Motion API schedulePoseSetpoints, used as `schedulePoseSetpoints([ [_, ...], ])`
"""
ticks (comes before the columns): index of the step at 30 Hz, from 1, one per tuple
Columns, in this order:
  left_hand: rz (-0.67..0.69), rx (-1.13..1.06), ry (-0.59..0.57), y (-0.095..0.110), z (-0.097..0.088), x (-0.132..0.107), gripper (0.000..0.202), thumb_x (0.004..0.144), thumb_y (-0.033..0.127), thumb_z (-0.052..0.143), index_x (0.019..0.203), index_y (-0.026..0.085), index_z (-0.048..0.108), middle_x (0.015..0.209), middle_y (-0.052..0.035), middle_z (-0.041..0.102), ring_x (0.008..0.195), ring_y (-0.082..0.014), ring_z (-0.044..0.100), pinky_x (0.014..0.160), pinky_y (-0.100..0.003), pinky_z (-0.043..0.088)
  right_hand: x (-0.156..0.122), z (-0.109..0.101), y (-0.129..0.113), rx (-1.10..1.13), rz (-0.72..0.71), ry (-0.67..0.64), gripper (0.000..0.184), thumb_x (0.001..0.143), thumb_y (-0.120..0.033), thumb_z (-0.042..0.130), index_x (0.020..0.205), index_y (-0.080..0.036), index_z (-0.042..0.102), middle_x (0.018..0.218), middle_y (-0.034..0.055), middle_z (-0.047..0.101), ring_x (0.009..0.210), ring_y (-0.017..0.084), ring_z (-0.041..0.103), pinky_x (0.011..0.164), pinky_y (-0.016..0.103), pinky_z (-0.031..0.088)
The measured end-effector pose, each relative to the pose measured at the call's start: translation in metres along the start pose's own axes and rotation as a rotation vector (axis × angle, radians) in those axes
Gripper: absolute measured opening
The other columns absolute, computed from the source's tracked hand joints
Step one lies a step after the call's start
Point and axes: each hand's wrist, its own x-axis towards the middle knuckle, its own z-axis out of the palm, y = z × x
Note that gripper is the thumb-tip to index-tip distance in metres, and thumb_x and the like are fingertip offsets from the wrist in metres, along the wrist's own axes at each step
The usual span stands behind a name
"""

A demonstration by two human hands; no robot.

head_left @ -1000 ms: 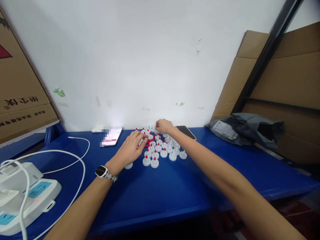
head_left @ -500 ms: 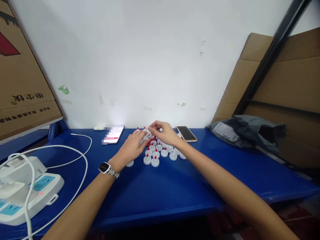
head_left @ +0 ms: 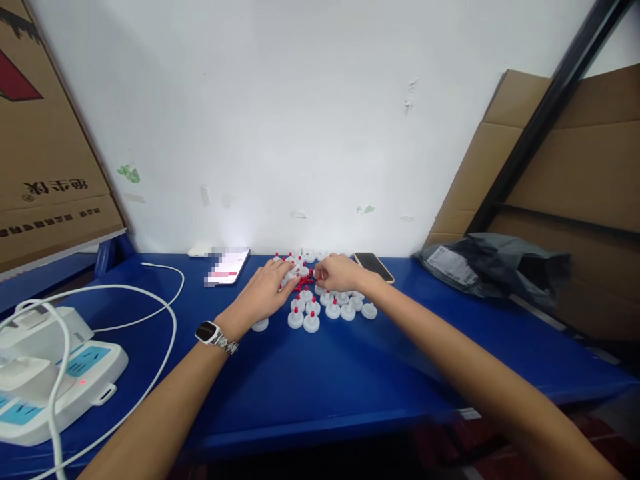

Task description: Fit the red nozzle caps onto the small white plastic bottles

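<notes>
Several small white caps with red tips (head_left: 327, 305) stand in rows on the blue table (head_left: 320, 373), with a heap of loose red bits (head_left: 303, 283) behind them. My left hand (head_left: 267, 290) lies over the left side of the group, its fingertips pinched on a white cap (head_left: 291, 272). A watch (head_left: 206, 331) sits on that wrist. My right hand (head_left: 339, 272) hovers just right of the red heap, fingers curled and pinched toward it; what they hold is too small to see.
A lit phone (head_left: 226, 266) lies at the back left, a dark phone (head_left: 373, 266) at the back right. A white power strip (head_left: 55, 380) with cables (head_left: 150, 320) fills the left. A grey plastic bag (head_left: 495, 263) and cardboard sheets (head_left: 565, 167) stand to the right.
My right hand has come back from the far rows and down toward the red heap, closer to my left hand. The left fingertips shifted slightly forward onto a cap.
</notes>
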Motion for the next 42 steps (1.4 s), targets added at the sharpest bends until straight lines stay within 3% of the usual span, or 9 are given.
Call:
schedulePoseSetpoints([
  [3,-0.010,-0.004,-0.017,0.002,0.000,0.000,0.036,0.099,0.046,0.036,0.110,0.020,0.058,0.112,-0.0092,0.063,0.105,-0.0273,0.054,0.088,-0.043,0.046,0.007,0.000,-0.005,-0.062,0.042,0.035,0.020,0.080,-0.035,0.063,0.090,-0.021,0.074,0.088,0.0079,0.073,0.094,0.026,0.060,0.083,0.034,0.038],
  [7,-0.021,-0.003,-0.048,0.002,-0.002,-0.001,0.039,0.099,0.048,0.036,0.112,0.019,0.058,0.113,-0.0096,0.063,0.106,-0.0277,0.054,0.091,-0.045,0.045,0.021,0.005,-0.014,-0.184,0.059,0.000,0.024,0.078,-0.035,0.065,0.090,-0.017,0.076,0.096,0.0152,0.071,0.105,0.032,0.054,0.093,0.041,0.032],
  [12,-0.020,-0.006,-0.056,0.000,-0.001,-0.001,0.042,0.099,0.050,0.034,0.116,0.020,0.058,0.117,-0.0096,0.062,0.108,-0.0277,0.053,0.093,-0.045,0.045,0.026,0.008,-0.014,-0.258,0.058,-0.021,0.022,0.078,-0.027,0.064,0.091,-0.013,0.075,0.106,0.0185,0.068,0.108,0.032,0.052,0.096,0.042,0.029],
  [18,-0.007,-0.014,-0.061,0.002,-0.001,-0.001,0.042,0.099,0.050,0.034,0.116,0.020,0.058,0.118,-0.0086,0.063,0.107,-0.0274,0.053,0.093,-0.044,0.045,0.022,0.010,-0.005,-0.204,0.028,0.031,0.019,0.079,-0.029,0.063,0.086,-0.016,0.074,0.102,0.0167,0.068,0.106,0.032,0.053,0.094,0.045,0.032],
  [22,-0.003,-0.022,-0.047,0.002,0.000,-0.001,0.040,0.100,0.049,0.034,0.116,0.021,0.058,0.118,-0.0086,0.063,0.109,-0.0274,0.054,0.092,-0.044,0.045,0.011,0.006,0.000,0.120,0.023,0.215,0.016,0.082,-0.028,0.061,0.082,-0.016,0.071,0.092,0.0109,0.070,0.094,0.025,0.059,0.086,0.038,0.040],
  [27,0.012,-0.071,-0.051,0.006,0.000,-0.001,0.041,0.100,0.049,0.033,0.117,0.021,0.056,0.116,-0.0088,0.062,0.108,-0.0265,0.055,0.093,-0.044,0.045,-0.006,0.007,-0.005,0.993,0.043,0.331,0.026,0.077,-0.039,0.071,0.084,-0.015,0.063,0.073,0.0035,0.068,0.068,0.015,0.062,0.065,0.027,0.046],
  [29,0.031,-0.108,-0.055,0.010,-0.001,-0.002,0.039,0.101,0.047,0.032,0.119,0.021,0.055,0.117,-0.0088,0.061,0.110,-0.0258,0.054,0.096,-0.044,0.045,-0.010,0.011,-0.010,1.224,0.016,0.344,0.033,0.070,-0.044,0.077,0.081,-0.016,0.062,0.068,0.0014,0.066,0.063,0.014,0.061,0.062,0.027,0.046],
  [34,0.078,-0.176,-0.065,0.018,-0.004,-0.003,0.040,0.102,0.045,0.029,0.125,0.022,0.053,0.116,-0.0089,0.060,0.110,-0.0250,0.054,0.096,-0.043,0.045,-0.011,0.018,-0.021,1.407,-0.036,0.355,0.040,0.063,-0.050,0.082,0.075,-0.017,0.063,0.065,-0.0010,0.066,0.059,0.011,0.057,0.060,0.026,0.046],
  [42,0.087,-0.197,-0.055,0.025,-0.005,-0.005,0.039,0.103,0.044,0.029,0.127,0.020,0.047,0.113,-0.0104,0.059,0.107,-0.0249,0.054,0.094,-0.044,0.046,-0.017,0.013,-0.028,1.470,-0.024,0.355,0.039,0.063,-0.046,0.084,0.074,-0.016,0.061,0.061,-0.0024,0.063,0.054,0.009,0.052,0.053,0.023,0.039],
])
